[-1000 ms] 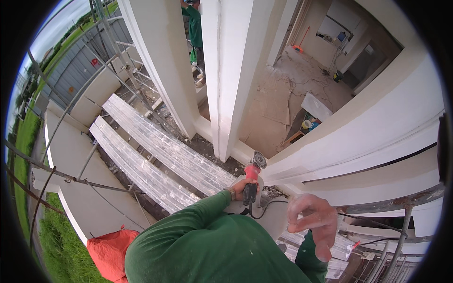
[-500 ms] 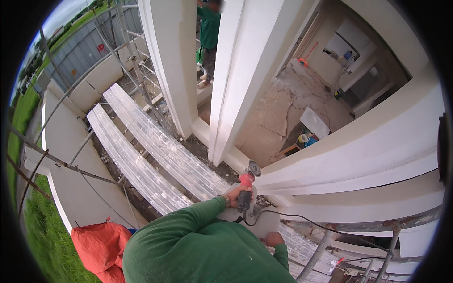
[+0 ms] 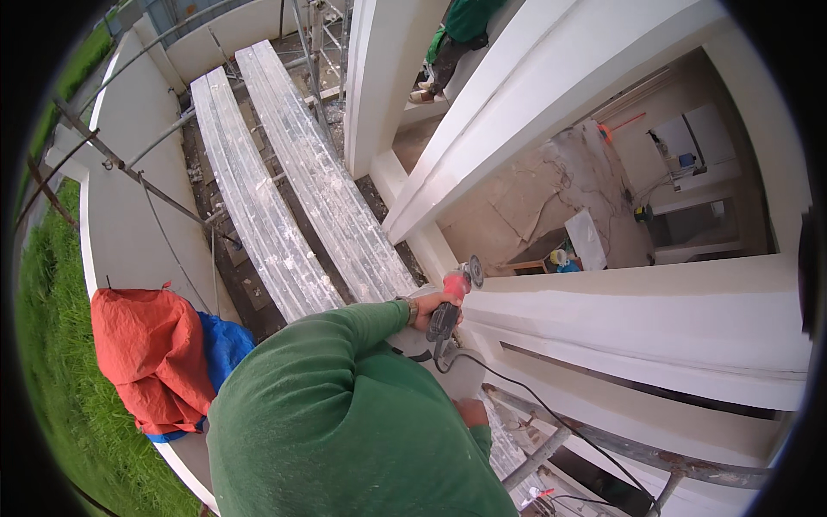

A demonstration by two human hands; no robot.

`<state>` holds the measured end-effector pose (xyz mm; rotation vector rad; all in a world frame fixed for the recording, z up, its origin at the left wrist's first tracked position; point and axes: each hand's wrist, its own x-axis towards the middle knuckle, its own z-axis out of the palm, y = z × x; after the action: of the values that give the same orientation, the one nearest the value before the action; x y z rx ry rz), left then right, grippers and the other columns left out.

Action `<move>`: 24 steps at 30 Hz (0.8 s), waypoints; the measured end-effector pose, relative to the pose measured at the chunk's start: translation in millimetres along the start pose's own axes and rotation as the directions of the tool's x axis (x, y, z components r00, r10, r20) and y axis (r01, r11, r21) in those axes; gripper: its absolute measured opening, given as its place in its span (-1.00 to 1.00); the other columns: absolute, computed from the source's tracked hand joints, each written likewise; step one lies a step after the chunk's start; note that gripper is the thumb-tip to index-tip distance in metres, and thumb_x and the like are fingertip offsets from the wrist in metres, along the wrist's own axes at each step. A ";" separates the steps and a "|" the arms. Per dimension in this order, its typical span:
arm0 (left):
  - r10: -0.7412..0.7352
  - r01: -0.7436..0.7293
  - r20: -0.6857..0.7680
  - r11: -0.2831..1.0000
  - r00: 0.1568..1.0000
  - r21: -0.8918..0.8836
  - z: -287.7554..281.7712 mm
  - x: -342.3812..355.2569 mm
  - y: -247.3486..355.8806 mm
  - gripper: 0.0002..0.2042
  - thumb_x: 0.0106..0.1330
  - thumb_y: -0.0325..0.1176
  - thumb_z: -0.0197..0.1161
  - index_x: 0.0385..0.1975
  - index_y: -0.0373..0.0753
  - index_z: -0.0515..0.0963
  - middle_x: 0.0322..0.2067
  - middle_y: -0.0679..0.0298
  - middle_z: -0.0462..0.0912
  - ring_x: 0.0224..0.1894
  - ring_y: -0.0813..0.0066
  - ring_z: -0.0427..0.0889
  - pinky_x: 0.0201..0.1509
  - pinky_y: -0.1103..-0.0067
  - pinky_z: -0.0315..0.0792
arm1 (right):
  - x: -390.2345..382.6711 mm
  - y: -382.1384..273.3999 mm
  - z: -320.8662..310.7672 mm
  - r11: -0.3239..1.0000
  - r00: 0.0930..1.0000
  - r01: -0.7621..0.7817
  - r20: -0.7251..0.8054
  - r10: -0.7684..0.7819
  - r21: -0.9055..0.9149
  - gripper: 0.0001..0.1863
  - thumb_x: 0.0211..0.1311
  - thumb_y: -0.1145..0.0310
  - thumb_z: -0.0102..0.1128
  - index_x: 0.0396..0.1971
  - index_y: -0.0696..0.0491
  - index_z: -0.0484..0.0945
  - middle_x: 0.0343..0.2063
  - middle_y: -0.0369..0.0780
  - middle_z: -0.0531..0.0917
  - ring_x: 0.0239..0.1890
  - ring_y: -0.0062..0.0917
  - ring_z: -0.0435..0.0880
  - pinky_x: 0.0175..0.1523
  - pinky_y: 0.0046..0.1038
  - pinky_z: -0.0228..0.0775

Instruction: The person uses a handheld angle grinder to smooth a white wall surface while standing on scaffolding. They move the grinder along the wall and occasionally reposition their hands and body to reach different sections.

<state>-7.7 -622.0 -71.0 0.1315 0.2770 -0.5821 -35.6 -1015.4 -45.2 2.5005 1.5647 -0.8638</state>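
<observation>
My left hand (image 3: 428, 312), with a watch at the wrist, is closed round the dark body of a red-and-black angle grinder (image 3: 451, 297). The grinder's round disc (image 3: 475, 271) points up and away, close to the end of the white sill (image 3: 603, 302); whether they touch I cannot tell. A black power cord (image 3: 534, 396) runs from the tool off to the lower right. Nearer my body is my right hand (image 3: 469, 412), below a pale grey surface (image 3: 461, 372); its fingers are mostly hidden. My green sleeve (image 3: 345, 345) covers much of the lower view.
Two plaster-spattered metal planks (image 3: 258, 189) stretch away at left. Scaffold pipes (image 3: 146, 185) cross the left side, and another pipe (image 3: 689, 465) lies lower right. An orange-and-blue tarp (image 3: 146, 345) hangs on the parapet. Beyond a white column (image 3: 517, 112) is another person (image 3: 461, 43).
The view has swung, so the planks and tarp sit differently. My left hand still grips the grinder beside the sill's end. The other person appears lower and more bent over.
</observation>
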 end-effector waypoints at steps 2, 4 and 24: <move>0.031 -0.031 -0.004 0.999 1.000 -0.021 -2.5 2.3 -1.9 -0.74 0.32 -0.19 0.33 -0.25 -0.29 0.56 -0.32 0.16 0.67 -0.28 0.31 0.70 -0.06 0.38 0.65 | -4.4 4.6 1.3 0.995 0.988 0.097 -0.118 -0.095 0.010 -0.59 0.48 -0.15 0.04 -0.34 -0.21 0.74 -0.66 -0.26 0.62 -0.53 -0.26 0.68 -0.33 -0.15 0.50; 0.055 -0.057 -0.042 0.997 0.998 -0.042 -3.3 -0.1 -4.3 -0.70 0.28 -0.15 0.36 -0.23 -0.27 0.56 -0.31 0.15 0.70 -0.30 0.29 0.71 -0.08 0.37 0.66 | -2.3 3.1 7.2 0.996 1.000 -0.013 -0.015 0.015 0.092 -0.57 0.47 -0.15 0.06 -0.38 -0.18 0.73 -0.65 -0.25 0.63 -0.52 -0.26 0.69 -0.32 -0.17 0.51; 0.058 -0.064 -0.052 0.991 0.997 -0.117 3.9 -10.8 5.0 -0.74 0.31 -0.19 0.38 -0.20 -0.22 0.54 -0.28 0.17 0.68 -0.26 0.30 0.72 -0.08 0.35 0.68 | 2.5 -10.7 6.1 0.710 0.914 -0.347 0.050 0.403 0.613 -0.34 0.14 -0.21 0.47 -0.69 0.17 0.63 -0.75 -0.19 0.64 -0.67 -0.48 0.64 -0.39 -0.37 0.50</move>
<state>-12.6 -613.0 -63.9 0.0387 0.3525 -0.5011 -46.4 -1010.3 -49.0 3.1633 0.7783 -1.3735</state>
